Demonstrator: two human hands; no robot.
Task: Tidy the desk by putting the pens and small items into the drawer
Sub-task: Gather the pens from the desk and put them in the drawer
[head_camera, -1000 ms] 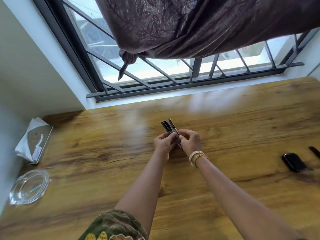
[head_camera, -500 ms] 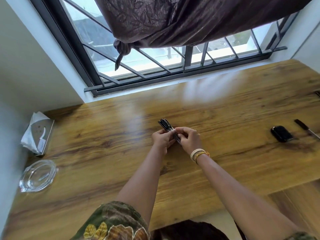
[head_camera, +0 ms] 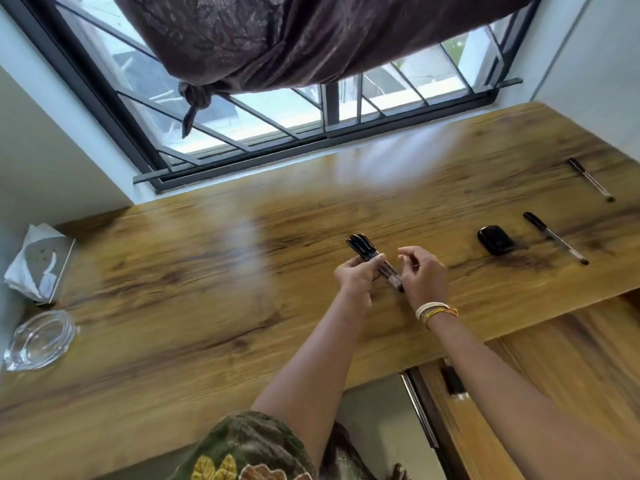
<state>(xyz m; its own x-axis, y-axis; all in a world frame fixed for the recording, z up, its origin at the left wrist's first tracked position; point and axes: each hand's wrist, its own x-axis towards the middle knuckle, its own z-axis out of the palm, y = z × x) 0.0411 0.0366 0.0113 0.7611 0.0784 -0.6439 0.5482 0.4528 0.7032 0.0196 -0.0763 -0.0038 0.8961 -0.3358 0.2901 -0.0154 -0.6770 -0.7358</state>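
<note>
My left hand [head_camera: 356,277] grips a bundle of black-capped pens [head_camera: 363,249] just above the middle of the wooden desk [head_camera: 207,306]; their caps point away and to the left. My right hand [head_camera: 420,275] hovers beside the bundle's near end with loosely curled fingers and no longer holds it. Two more pens lie on the desk at the right, one [head_camera: 554,242] next to a small black case [head_camera: 495,240], another [head_camera: 590,180] farther back. Below the desk's right edge is a wooden drawer front [head_camera: 571,375].
A tissue packet [head_camera: 38,268] and a glass ashtray [head_camera: 38,341] sit at the desk's left end. A barred window [head_camera: 311,116] with a knotted brown curtain [head_camera: 311,39] runs behind the desk. White walls close in on both sides.
My right hand has come off the pen bundle, which stays in my left hand. The view has swung right and down, showing the other pens and the drawer front.
</note>
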